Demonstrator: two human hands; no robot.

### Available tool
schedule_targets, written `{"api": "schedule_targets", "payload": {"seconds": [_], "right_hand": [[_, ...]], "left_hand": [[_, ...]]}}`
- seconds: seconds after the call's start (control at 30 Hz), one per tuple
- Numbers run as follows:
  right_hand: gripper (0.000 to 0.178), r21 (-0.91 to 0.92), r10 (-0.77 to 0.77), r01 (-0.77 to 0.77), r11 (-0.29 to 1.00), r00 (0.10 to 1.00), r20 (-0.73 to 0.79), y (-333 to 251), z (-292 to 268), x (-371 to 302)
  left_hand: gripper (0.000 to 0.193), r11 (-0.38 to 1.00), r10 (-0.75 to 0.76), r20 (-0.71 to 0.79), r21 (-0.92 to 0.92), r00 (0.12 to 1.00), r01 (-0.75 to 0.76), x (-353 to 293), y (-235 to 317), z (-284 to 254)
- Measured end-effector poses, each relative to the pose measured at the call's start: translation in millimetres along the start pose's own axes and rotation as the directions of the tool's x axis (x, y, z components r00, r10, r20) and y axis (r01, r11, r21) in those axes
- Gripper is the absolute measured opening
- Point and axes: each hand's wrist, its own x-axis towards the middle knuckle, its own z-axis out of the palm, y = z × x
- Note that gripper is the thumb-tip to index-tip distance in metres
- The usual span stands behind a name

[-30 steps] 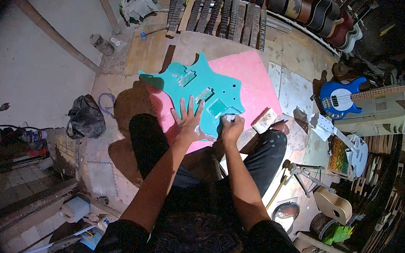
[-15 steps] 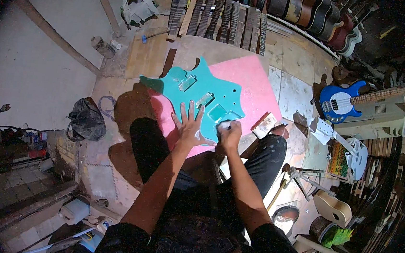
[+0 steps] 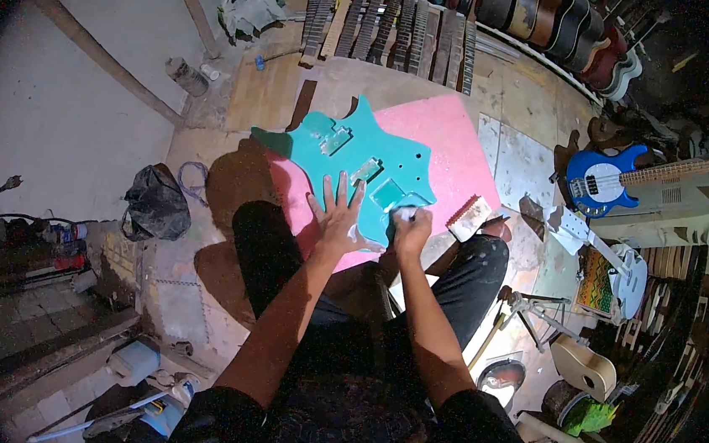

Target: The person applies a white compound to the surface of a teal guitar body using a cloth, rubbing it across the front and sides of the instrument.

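A teal electric guitar body (image 3: 357,143) with several routed cavities and holes lies flat on a pink sheet (image 3: 450,137) before me. My left hand (image 3: 340,222) rests on its lower left part, fingers spread and whitish dust on the thumb side. At the body's near right edge my right hand (image 3: 412,233) is closed around a small whitish piece (image 3: 407,213), pressed to the surface beside the largest cavity. The fingers hide most of that piece, so its kind does not show. A white block with a ridged reddish-brown edge (image 3: 469,217) lies right of my right hand.
Several guitar necks (image 3: 385,30) lie in a row at the far side, with guitar bodies (image 3: 549,23) behind them. To the right are a blue bass guitar (image 3: 602,181), a metal stand (image 3: 524,308) and an acoustic guitar body (image 3: 582,365). A black bag (image 3: 156,202) sits left.
My right hand has slid slightly right and up along the guitar body's near edge. The left hand keeps its place on the body. The whole view has shifted a little.
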Motion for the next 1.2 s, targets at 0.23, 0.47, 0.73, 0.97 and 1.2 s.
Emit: {"api": "schedule_targets", "payload": {"seconds": [0.23, 0.47, 0.73, 0.97, 1.2], "right_hand": [[0.016, -0.205, 0.000, -0.003, 0.979, 1.000, -0.016, 15, 2, 11], [0.022, -0.020, 0.004, -0.001, 1.000, 0.991, 0.137, 2, -7, -4], [0.020, -0.013, -0.107, 0.113, 0.993, 0.964, 0.244, 5, -10, -7], [0.013, -0.003, -0.055, 0.057, 0.998, 0.979, 0.198, 35, -7, -23], [0.024, -0.138, 0.020, -0.004, 0.990, 0.993, 0.112, -1, -13, -12]], "left_hand": [[0.159, 1.000, 0.001, 0.015, 0.021, 1.000, -0.001, -1, -1, 3], [0.156, 0.999, 0.027, -0.022, -0.017, 0.999, -0.028, -3, -8, 5], [0.158, 1.000, 0.011, -0.017, 0.012, 1.000, -0.011, -2, -8, 3], [0.158, 1.000, -0.002, 0.032, 0.011, 0.999, 0.002, -4, 1, -4], [0.149, 1.000, 0.002, 0.035, -0.024, 0.999, -0.001, -3, 4, -10]]}}
